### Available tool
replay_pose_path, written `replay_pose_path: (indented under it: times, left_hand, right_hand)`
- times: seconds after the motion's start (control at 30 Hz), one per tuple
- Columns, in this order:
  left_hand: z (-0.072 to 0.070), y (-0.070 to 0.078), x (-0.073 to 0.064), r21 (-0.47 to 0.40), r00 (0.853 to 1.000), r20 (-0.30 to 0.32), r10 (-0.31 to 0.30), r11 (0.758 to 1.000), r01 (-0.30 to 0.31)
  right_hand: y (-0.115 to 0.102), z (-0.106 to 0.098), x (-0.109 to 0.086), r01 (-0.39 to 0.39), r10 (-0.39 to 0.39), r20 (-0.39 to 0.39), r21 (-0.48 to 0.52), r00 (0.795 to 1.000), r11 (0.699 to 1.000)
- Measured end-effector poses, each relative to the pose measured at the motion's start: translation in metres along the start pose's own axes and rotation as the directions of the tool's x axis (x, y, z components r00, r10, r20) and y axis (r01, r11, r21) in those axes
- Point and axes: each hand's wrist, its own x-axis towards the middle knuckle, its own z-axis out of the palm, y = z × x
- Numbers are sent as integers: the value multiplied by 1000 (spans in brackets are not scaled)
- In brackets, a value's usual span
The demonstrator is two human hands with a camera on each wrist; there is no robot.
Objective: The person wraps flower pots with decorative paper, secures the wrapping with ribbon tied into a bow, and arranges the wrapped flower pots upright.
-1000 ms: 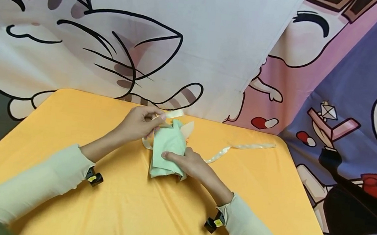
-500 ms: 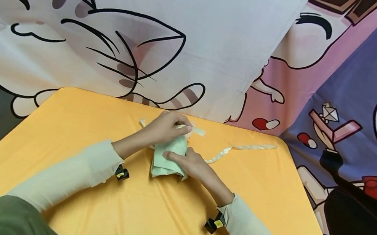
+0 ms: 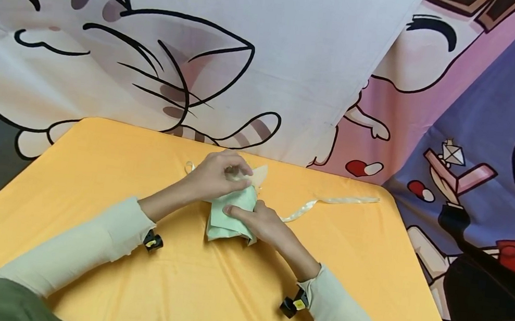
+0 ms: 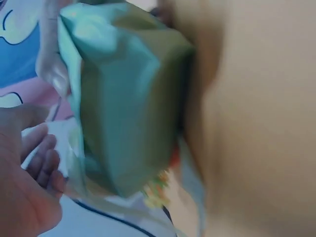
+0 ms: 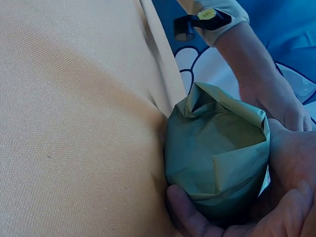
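Observation:
A small bouquet wrapped in pale green paper (image 3: 233, 215) lies on the yellow cloth, its folded lower end towards me. Its red and yellow flowers (image 4: 157, 190) show past the paper in the left wrist view. My right hand (image 3: 264, 223) grips the wrapping from the right, thumb across the top and fingers around the side. Over the flower end, my left hand (image 3: 220, 176) has its thumb and curved fingers apart, with nothing visibly pinched. A cream ribbon (image 3: 310, 204) trails out to the right; a short loop of it shows behind the left hand.
The yellow cloth (image 3: 131, 283) covers the table. A fabric backdrop printed with a cartoon cat (image 3: 107, 61) hangs behind the far edge. Another printed cloth (image 3: 492, 216) hangs along the right side.
My left hand moved right across the bouquet with the ribbon's end pinched, then back slightly left; its fingers have parted and that end no longer shows. The right hand keeps its grip.

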Motion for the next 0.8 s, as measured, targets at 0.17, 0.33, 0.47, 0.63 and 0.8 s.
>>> replay_pose_path:
  times: [0.17,0.33,0.47,0.63,0.8]
  left_hand:
    - [-9,-18,-11,69,994,-95,48,997,-42]
    - [-8,-27,-12,113,998,-57,0,994,7]
    - [-1,-21,-7,154,998,-38,48,987,-42]
    - [9,-9,4,178,993,-14,120,977,-115]
    - [18,-1,13,192,990,24,142,971,-144]
  right_hand:
    - [0,0,-1,-10,10,-4,27,1000,1000]
    - [0,0,-2,-27,27,-12,17,1000,999]
    - [0,0,-1,-24,24,-9,15,1000,1000]
    - [1,1,1,20,-21,8,47,1000,999]
    - [1,2,1,30,-30,-3,24,1000,999]
